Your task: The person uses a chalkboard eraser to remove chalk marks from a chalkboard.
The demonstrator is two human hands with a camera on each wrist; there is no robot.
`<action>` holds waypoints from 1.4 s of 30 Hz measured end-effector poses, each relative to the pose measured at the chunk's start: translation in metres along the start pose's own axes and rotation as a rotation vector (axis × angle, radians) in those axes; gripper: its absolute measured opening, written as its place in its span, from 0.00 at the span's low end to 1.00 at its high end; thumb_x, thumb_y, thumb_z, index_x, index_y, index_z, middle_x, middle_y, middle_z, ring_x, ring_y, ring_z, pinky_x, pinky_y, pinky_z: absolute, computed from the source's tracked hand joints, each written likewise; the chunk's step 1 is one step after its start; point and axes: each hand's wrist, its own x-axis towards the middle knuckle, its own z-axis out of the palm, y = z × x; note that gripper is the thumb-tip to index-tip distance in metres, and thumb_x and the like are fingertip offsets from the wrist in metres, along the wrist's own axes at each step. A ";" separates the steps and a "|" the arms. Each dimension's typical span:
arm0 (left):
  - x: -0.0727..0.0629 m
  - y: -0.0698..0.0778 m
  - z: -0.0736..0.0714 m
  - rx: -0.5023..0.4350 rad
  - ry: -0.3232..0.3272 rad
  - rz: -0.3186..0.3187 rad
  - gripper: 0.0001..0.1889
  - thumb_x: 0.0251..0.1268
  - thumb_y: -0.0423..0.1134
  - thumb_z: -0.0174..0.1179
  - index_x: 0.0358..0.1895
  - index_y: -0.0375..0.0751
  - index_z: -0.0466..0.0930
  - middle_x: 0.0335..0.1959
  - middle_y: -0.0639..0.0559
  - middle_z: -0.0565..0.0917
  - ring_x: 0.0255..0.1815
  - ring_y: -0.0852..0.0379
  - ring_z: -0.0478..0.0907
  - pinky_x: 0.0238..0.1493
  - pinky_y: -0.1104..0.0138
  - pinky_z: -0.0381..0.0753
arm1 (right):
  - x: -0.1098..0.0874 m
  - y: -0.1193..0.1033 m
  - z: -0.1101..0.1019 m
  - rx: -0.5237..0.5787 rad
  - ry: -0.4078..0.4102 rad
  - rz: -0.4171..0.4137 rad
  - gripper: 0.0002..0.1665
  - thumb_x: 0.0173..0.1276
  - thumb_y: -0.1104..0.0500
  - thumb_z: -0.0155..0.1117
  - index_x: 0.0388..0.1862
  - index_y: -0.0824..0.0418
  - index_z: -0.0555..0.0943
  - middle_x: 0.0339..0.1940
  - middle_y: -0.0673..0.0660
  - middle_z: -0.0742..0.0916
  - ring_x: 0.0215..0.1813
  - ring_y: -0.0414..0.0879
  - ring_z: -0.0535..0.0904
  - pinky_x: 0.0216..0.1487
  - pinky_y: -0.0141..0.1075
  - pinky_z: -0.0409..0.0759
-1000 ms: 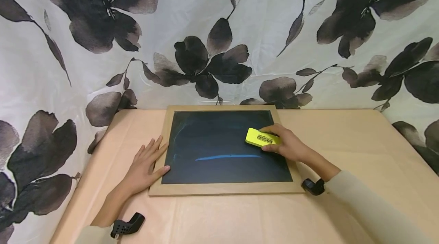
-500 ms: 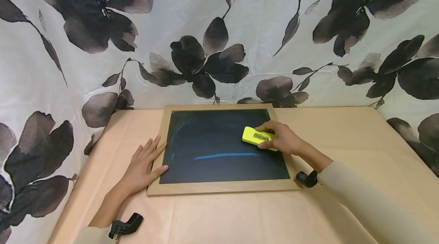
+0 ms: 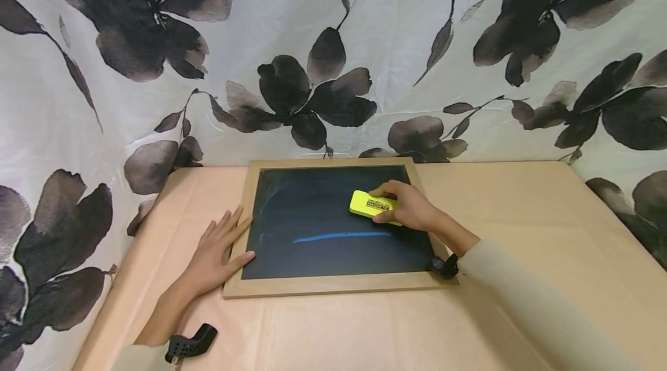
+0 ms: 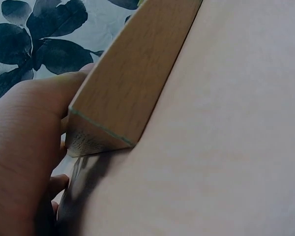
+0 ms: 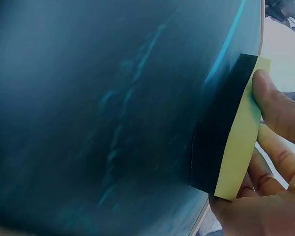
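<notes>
Right hand (image 3: 411, 209) fingers pinch eraser (image 3: 372, 204) flat against chalkboard (image 3: 333, 255) above blue line (image 3: 341, 237); left hand (image 3: 216, 252) fingers spread, bracing frame.

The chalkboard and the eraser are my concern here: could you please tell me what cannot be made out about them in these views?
- Eraser label: head view, print too small to read in full.
- Eraser's felt face: head view, turned down onto the chalkboard.
- Right hand fingers: right wrist view, cut off by the edge.
- Left hand: left wrist view, mostly hidden by the wooden frame.
</notes>
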 end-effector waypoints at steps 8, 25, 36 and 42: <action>-0.002 0.000 -0.001 -0.003 0.005 -0.004 0.38 0.61 0.51 0.63 0.72 0.43 0.62 0.75 0.40 0.52 0.74 0.36 0.46 0.69 0.40 0.39 | 0.017 -0.018 0.017 0.018 -0.020 -0.039 0.33 0.52 0.58 0.78 0.58 0.64 0.79 0.49 0.58 0.81 0.48 0.51 0.76 0.51 0.44 0.74; -0.002 0.002 -0.001 0.008 0.005 -0.002 0.38 0.61 0.52 0.63 0.72 0.42 0.62 0.75 0.39 0.53 0.74 0.35 0.47 0.68 0.39 0.40 | 0.055 -0.070 0.063 0.055 -0.040 -0.106 0.33 0.52 0.57 0.78 0.57 0.64 0.79 0.49 0.57 0.81 0.50 0.49 0.76 0.53 0.41 0.75; -0.001 0.000 0.000 0.012 0.006 -0.012 0.37 0.62 0.52 0.62 0.72 0.43 0.63 0.75 0.40 0.53 0.74 0.35 0.46 0.68 0.40 0.40 | 0.074 -0.105 0.088 0.054 -0.097 -0.134 0.33 0.54 0.57 0.77 0.58 0.63 0.78 0.50 0.57 0.80 0.50 0.48 0.76 0.53 0.39 0.74; -0.001 0.000 0.001 0.014 -0.018 -0.026 0.37 0.63 0.54 0.61 0.73 0.45 0.61 0.76 0.42 0.51 0.75 0.37 0.45 0.69 0.41 0.39 | 0.078 -0.112 0.094 0.026 -0.118 -0.187 0.33 0.54 0.56 0.77 0.59 0.62 0.79 0.49 0.55 0.81 0.45 0.46 0.75 0.49 0.36 0.74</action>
